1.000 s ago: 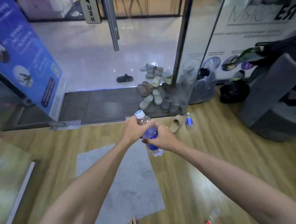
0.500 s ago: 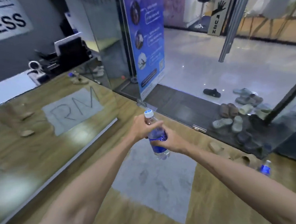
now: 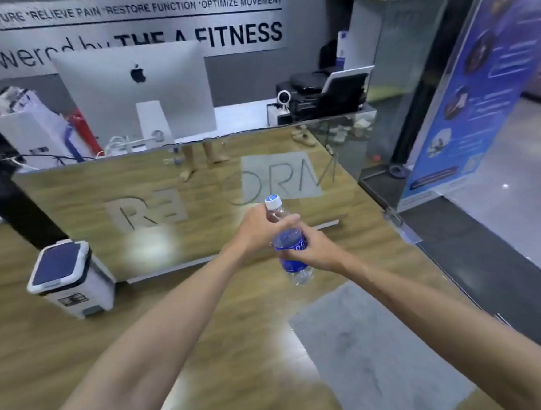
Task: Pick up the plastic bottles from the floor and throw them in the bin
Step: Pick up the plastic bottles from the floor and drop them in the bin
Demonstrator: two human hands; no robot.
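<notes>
Now a plastic bottle point(image 3: 286, 235) is held upright at chest height, well right of the white bin point(image 3: 71, 278) on the floor at the left. Best to carry it over the lid before releasing. Left hand point(image 3: 258, 229) grips the neck; right hand point(image 3: 314, 249) wraps the blue label.

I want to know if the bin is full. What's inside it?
That cannot be seen: the bin stands on the floor with its dark lid closed, covering the inside. Both hands hold the bottle.
</notes>
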